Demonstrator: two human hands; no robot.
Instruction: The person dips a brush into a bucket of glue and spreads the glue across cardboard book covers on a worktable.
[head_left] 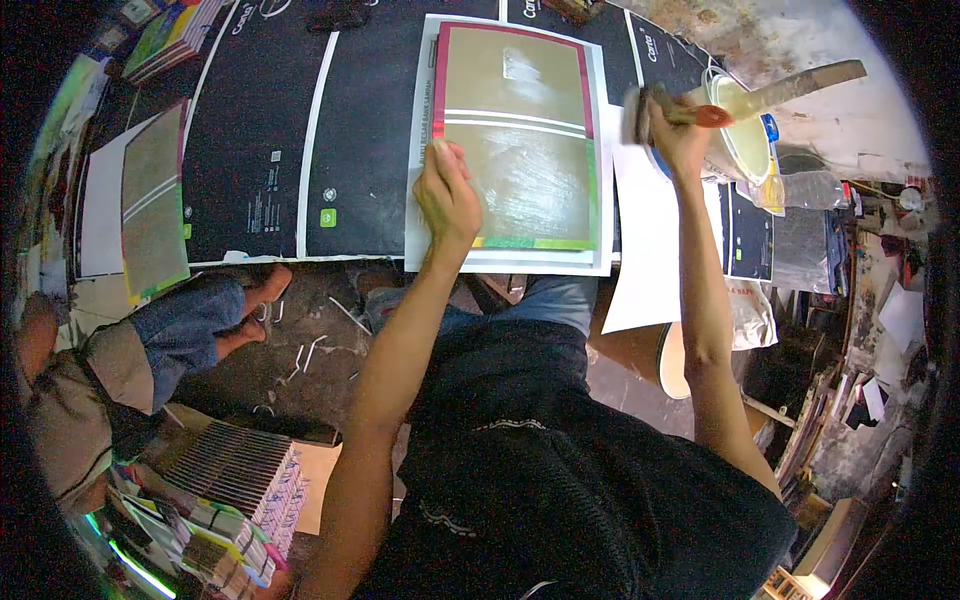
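Observation:
A tan board (515, 85) with red and green taped edges and two white stripes lies on a white sheet (425, 250). Whitish wet smears show on both halves of the board. My left hand (447, 195) is closed at the board's left edge, thumb and fingers pressed together there. Right of the board, my right hand (680, 135) is wrapped round a brush (712, 117); its head is blurred by motion. Just beyond that hand stands a bucket (768, 150) of pale paste, with a flat stick (810, 85) across its top.
Black printed cartons (370, 130) cover the table. At the left lies a similar taped board (155, 205), near a seated person's denim-clad leg (185, 315). A white paper (650, 270) hangs over the front edge. A plastic bottle (810, 190) lies right of the bucket. Stacked books (230, 465) stand lower left.

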